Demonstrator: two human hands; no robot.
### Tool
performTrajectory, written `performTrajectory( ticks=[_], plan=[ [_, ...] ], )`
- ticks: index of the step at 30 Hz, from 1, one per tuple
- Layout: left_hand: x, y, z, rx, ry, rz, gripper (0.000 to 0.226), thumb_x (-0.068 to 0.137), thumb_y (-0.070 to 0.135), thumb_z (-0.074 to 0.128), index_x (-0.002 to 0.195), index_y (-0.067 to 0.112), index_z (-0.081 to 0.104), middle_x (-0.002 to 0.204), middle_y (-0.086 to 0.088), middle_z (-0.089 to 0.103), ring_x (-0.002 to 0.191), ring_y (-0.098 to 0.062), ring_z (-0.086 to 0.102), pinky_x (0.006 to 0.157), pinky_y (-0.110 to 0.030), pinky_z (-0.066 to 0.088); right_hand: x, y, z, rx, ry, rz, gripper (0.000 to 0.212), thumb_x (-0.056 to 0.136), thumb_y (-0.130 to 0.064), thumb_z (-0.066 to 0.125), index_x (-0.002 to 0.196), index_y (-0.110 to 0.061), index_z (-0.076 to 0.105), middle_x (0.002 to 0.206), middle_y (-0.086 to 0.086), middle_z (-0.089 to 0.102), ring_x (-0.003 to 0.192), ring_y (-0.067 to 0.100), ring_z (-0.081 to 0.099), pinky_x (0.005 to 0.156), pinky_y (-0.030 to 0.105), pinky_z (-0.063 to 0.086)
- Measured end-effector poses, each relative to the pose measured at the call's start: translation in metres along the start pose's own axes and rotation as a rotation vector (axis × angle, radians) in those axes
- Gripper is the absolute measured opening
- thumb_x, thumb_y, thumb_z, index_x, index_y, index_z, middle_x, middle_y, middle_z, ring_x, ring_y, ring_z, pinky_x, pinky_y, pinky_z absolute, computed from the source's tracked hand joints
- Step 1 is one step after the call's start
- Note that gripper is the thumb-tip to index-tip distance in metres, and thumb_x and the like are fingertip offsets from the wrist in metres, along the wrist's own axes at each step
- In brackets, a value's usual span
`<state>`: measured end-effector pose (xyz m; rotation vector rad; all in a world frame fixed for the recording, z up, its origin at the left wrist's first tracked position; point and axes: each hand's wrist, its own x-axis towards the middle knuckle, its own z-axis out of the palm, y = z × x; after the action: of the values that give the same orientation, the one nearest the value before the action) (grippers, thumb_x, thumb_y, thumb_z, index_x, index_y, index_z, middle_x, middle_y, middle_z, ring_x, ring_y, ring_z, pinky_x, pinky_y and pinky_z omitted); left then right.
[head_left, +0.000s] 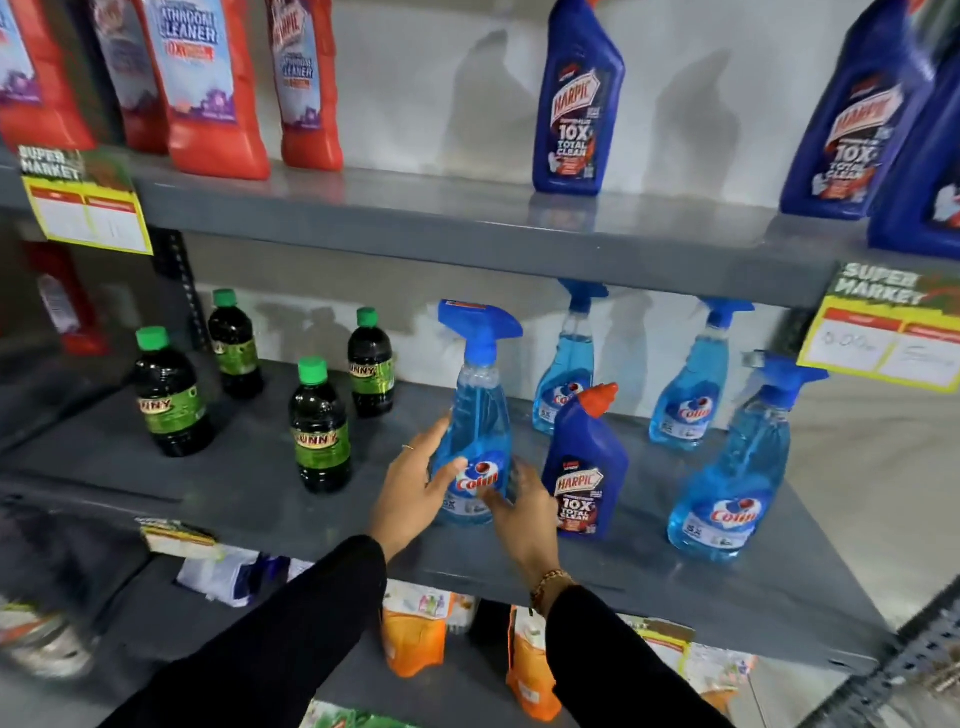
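Observation:
A blue Colin spray bottle (478, 415) with a blue trigger head stands upright on the grey middle shelf (249, 499). My left hand (410, 493) holds its lower left side, thumb across the label and fingers along the bottle's flank. My right hand (524, 519) holds the lower right side, with its thumb at the label's bottom edge and its fingers partly behind the bottle. Both arms wear black sleeves.
A blue Harpic bottle (584, 467) stands just right of the held bottle, with three more Colin sprays (737, 478) beyond it. Several dark green-capped bottles (319, 431) stand to the left. The upper shelf holds red cleaner bottles (208, 88) and blue Harpic bottles (576, 104). Orange pouches (415, 639) lie on the shelf below.

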<state>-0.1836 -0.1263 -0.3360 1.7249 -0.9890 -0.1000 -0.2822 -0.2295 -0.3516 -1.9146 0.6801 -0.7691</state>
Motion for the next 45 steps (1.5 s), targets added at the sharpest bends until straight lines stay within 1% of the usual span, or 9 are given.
performTrajectory(
  ticks=[9,13,16,18,21,24,31,37,45],
  plan=[
    [0.016,-0.044,0.014,0.002,0.027,-0.060,0.054,0.089,0.042,0.051,0.138,0.025,0.035,0.132,0.000,0.049,0.122,-0.015,0.050,0.101,-0.046,0.045,0.017,0.023,0.022,0.046,0.016,0.102,0.036,0.082,-0.006,0.066,0.115,-0.004,0.050,0.114,0.015,0.066,0.098,0.021,0.063,0.082,0.027,0.050],
    [-0.004,-0.048,0.028,0.161,0.271,0.072,0.052,0.089,0.042,0.044,0.134,0.016,0.039,0.134,-0.011,0.048,0.125,-0.009,0.039,0.104,-0.024,0.033,0.002,0.034,0.023,0.085,0.020,0.086,0.053,0.084,-0.002,0.061,0.131,-0.008,0.039,0.127,0.009,0.056,0.115,0.018,0.056,0.098,0.036,0.049],
    [-0.015,-0.035,0.043,0.154,0.421,0.124,0.041,0.088,0.040,0.044,0.123,0.019,0.042,0.120,-0.006,0.047,0.108,-0.020,0.052,0.093,-0.028,0.042,-0.015,0.051,0.011,-0.090,0.298,-0.004,0.046,0.079,-0.006,0.066,0.119,-0.015,0.046,0.104,0.010,0.055,0.097,0.016,0.049,0.087,0.032,0.043],
    [-0.014,-0.018,0.055,0.052,0.313,0.268,0.032,0.092,0.041,0.043,0.116,0.020,0.044,0.105,-0.010,0.054,0.093,0.000,0.052,0.082,-0.016,0.044,-0.021,0.060,-0.001,-0.193,0.523,-0.023,0.050,0.069,-0.014,0.071,0.110,-0.014,0.043,0.098,0.022,0.056,0.093,0.021,0.039,0.082,0.033,0.031],
    [0.000,0.013,0.076,-0.077,0.057,0.294,0.035,0.091,0.034,0.049,0.125,0.030,0.041,0.114,-0.004,0.054,0.102,0.011,0.049,0.087,-0.007,0.041,-0.011,0.071,-0.021,-0.108,0.567,0.127,0.078,0.066,-0.010,0.078,0.129,-0.004,0.033,0.127,0.033,0.042,0.119,0.028,0.030,0.101,0.036,0.021],
    [0.019,0.022,0.099,-0.178,-0.129,0.077,0.058,0.087,0.033,0.053,0.138,0.027,0.027,0.138,0.004,0.040,0.126,-0.004,0.040,0.104,-0.023,0.038,-0.001,0.077,-0.040,0.083,0.346,0.214,0.096,0.068,0.002,0.075,0.141,-0.003,0.013,0.146,0.024,0.027,0.136,0.034,0.029,0.115,0.045,0.024],
    [0.026,0.031,0.108,-0.150,-0.109,-0.065,0.040,0.092,0.021,0.051,0.131,0.014,0.043,0.123,-0.011,0.061,0.111,-0.023,0.058,0.093,-0.036,0.049,-0.008,0.058,-0.063,0.002,0.245,0.211,0.061,0.075,0.002,0.066,0.128,-0.011,0.039,0.120,0.011,0.059,0.101,0.018,0.054,0.085,0.023,0.038],
    [-0.008,0.058,0.092,-0.157,0.009,0.059,0.039,0.091,0.027,0.054,0.128,0.017,0.047,0.116,0.000,0.062,0.105,-0.010,0.058,0.088,-0.024,0.048,-0.048,0.036,-0.067,0.080,0.299,0.090,0.058,0.077,-0.001,0.062,0.114,-0.041,0.041,0.115,0.005,0.062,0.103,0.021,0.062,0.092,0.047,0.051],
    [-0.015,0.188,0.029,-0.487,0.291,0.309,0.020,0.078,0.029,0.068,0.088,0.033,0.051,0.090,0.014,0.064,0.082,0.007,0.064,0.069,-0.009,0.049,-0.062,-0.077,-0.115,0.105,0.470,-0.315,0.070,0.080,-0.023,0.067,0.136,-0.040,0.030,0.129,-0.002,0.056,0.116,0.014,0.056,0.097,0.046,0.049]
  ],
)
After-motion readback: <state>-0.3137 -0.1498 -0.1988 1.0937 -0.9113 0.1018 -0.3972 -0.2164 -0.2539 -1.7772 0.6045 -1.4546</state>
